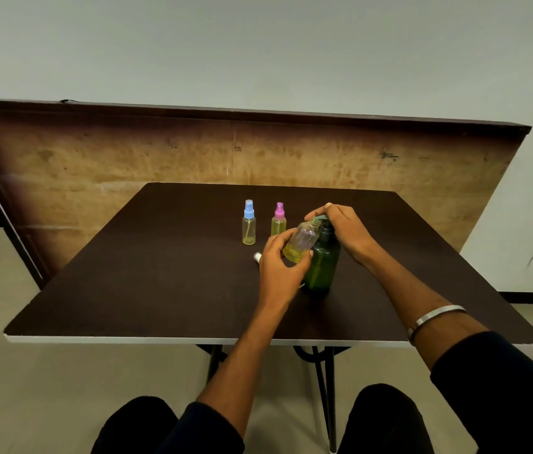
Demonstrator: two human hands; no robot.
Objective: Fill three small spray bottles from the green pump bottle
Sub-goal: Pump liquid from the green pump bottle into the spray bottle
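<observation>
The green pump bottle [322, 268] stands upright on the dark table [160, 273]. My right hand [340, 229] rests over its pump head, fingers curled around it. My left hand [279, 260] grips an uncapped small clear bottle [302, 242], tilted with its mouth at the pump's spout and yellow liquid pooled at its bottom. Two more small spray bottles stand behind, one with a blue cap [249, 222] and one with a pink cap [278, 219], both holding yellow liquid. A small white cap [257, 256] lies on the table just left of my left hand.
A brown wooden board [127, 158] leans upright behind the table against a pale wall. The table's white front edge [160, 339] runs near my knees. A metal bangle [435, 317] sits on my right wrist.
</observation>
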